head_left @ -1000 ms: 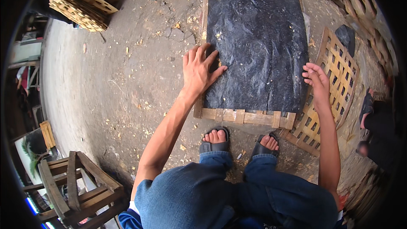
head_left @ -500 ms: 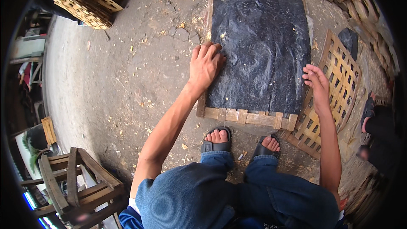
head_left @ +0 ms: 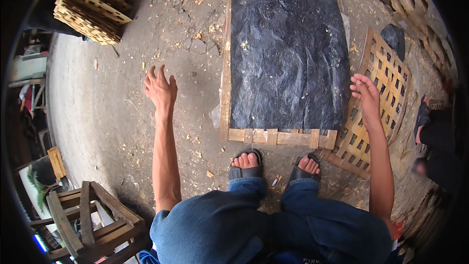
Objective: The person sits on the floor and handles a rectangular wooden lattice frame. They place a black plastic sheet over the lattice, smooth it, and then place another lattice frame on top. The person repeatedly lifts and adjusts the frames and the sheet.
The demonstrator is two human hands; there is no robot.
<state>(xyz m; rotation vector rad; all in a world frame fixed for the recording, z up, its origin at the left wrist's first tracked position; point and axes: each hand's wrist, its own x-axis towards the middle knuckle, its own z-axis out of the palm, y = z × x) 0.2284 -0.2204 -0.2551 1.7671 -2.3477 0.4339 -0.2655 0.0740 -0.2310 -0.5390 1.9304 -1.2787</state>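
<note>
A black plastic sheet with pale specks lies flat over a woven bamboo tray, whose rim shows on several sides. My left hand hangs over the ground left of the tray, its fingers spread and bent with nothing in them. Close by the sheet's right edge is my right hand, its fingers loosely curled and partly apart. I see nothing in it, and its fingertips seem just off the sheet. Beneath that hand a second bamboo tray with an open weave lies tilted, partly under the first.
Several woven trays stand stacked at the far left. A wooden frame stool stands at the near left. A dark plastic piece lies beyond the second tray. Another person's dark-clothed leg is at the right. Crumbs litter the concrete ground.
My left hand has left the sheet's left edge and swung out to the left, fingers spreading. My right hand stays nearly in place. The sheet and tray appear slightly further left in view.
</note>
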